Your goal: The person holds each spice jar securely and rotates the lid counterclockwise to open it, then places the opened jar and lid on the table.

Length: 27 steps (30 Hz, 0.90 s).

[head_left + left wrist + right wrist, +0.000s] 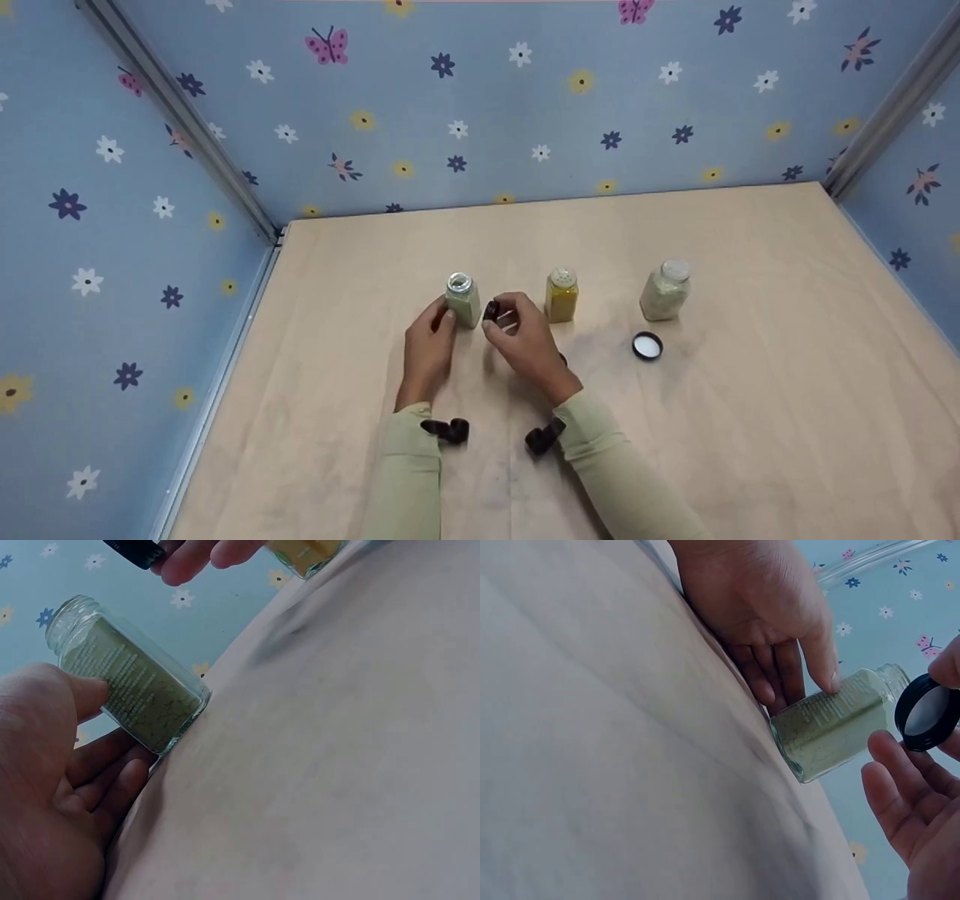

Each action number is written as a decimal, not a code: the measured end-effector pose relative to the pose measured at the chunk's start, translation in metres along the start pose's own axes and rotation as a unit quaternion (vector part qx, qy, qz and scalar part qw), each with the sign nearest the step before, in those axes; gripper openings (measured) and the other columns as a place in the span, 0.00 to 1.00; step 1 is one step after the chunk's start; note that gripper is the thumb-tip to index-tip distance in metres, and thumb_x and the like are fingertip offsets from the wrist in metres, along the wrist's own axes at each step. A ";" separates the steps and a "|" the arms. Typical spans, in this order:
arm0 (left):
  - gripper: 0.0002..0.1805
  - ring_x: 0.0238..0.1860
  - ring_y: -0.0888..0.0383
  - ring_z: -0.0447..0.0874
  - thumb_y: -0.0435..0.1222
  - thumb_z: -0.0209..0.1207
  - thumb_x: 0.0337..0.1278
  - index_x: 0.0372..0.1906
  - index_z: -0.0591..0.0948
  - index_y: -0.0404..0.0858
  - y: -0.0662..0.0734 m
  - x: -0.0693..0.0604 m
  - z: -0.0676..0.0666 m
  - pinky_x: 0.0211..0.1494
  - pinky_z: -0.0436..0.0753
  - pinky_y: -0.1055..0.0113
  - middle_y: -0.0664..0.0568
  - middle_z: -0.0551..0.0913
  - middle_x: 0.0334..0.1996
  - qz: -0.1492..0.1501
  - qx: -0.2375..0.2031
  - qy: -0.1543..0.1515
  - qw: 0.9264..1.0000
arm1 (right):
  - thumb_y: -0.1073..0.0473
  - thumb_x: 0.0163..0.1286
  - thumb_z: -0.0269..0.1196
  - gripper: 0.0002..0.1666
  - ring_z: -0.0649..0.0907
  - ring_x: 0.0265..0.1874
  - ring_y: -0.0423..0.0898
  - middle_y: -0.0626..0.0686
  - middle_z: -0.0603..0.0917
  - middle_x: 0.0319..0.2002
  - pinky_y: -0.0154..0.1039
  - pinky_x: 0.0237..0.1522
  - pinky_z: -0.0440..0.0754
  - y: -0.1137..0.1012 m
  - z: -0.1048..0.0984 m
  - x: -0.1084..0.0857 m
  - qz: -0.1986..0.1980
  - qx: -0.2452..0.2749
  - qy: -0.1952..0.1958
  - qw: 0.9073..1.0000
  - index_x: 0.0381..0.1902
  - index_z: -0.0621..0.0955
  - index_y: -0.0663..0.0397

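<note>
A square glass spice jar (464, 306) of green dried herb or powder stands upright on the table, its mouth uncovered. My left hand (429, 349) holds it from the left side, with the thumb (88, 696) on the near face and the fingers behind. Just right of the jar, my right hand (529, 339) pinches a black screw lid (928, 712) between thumb and fingers. The lid's white inner face shows in the right wrist view, close to the jar's mouth but apart from it. Printed lettering covers one side of the jar in the left wrist view.
A jar of yellow spice (562, 300) with a perforated top stands beyond my right hand. Farther right is a jar with pale contents (664, 294). Before it lies a black lid (647, 346), white inside up. A small dark object (562, 359) peeks from behind my right wrist.
</note>
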State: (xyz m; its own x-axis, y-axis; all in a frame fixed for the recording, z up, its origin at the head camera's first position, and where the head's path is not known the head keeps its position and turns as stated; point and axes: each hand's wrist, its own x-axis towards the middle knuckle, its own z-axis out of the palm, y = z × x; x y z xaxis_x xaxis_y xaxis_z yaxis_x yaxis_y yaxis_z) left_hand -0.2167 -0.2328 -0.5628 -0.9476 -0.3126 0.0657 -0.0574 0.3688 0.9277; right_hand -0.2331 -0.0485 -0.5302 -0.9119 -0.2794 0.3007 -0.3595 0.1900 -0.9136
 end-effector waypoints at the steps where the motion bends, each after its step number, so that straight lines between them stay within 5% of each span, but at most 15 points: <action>1: 0.23 0.67 0.55 0.72 0.44 0.53 0.75 0.70 0.75 0.46 0.000 0.000 0.000 0.69 0.69 0.57 0.52 0.77 0.65 0.001 0.001 0.000 1.000 | 0.60 0.66 0.67 0.19 0.82 0.39 0.45 0.51 0.82 0.42 0.41 0.40 0.83 0.000 0.000 0.000 0.000 0.000 -0.001 1.000 0.53 0.77 0.56; 10: 0.23 0.67 0.56 0.72 0.45 0.53 0.74 0.69 0.75 0.48 0.001 -0.001 0.001 0.69 0.70 0.57 0.55 0.77 0.65 -0.010 0.008 -0.003 1.000 | 0.59 0.67 0.67 0.24 0.82 0.39 0.44 0.52 0.81 0.46 0.42 0.41 0.83 -0.002 -0.001 -0.007 0.002 -0.010 -0.013 1.000 0.59 0.77 0.60; 19: 0.23 0.68 0.56 0.70 0.45 0.52 0.75 0.70 0.75 0.49 -0.001 -0.005 -0.004 0.70 0.68 0.56 0.55 0.76 0.66 -0.019 0.003 0.004 1.000 | 0.60 0.67 0.67 0.24 0.82 0.37 0.45 0.55 0.79 0.46 0.39 0.39 0.84 0.003 0.005 -0.012 -0.041 -0.028 -0.036 0.998 0.59 0.77 0.61; 27: 0.23 0.68 0.58 0.70 0.47 0.52 0.75 0.70 0.74 0.51 0.001 -0.002 -0.002 0.69 0.69 0.58 0.57 0.75 0.66 -0.022 0.009 -0.002 1.000 | 0.60 0.67 0.67 0.24 0.82 0.37 0.45 0.54 0.79 0.46 0.38 0.40 0.83 0.002 -0.001 -0.016 -0.028 -0.051 -0.044 0.997 0.58 0.77 0.61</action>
State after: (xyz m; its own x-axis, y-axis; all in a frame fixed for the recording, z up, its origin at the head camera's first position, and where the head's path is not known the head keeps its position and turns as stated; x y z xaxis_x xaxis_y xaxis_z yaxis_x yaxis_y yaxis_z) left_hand -0.2142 -0.2336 -0.5609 -0.9452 -0.3257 0.0226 -0.1054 0.3698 0.9231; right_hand -0.2195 -0.0430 -0.5369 -0.8706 -0.3725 0.3213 -0.4318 0.2657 -0.8619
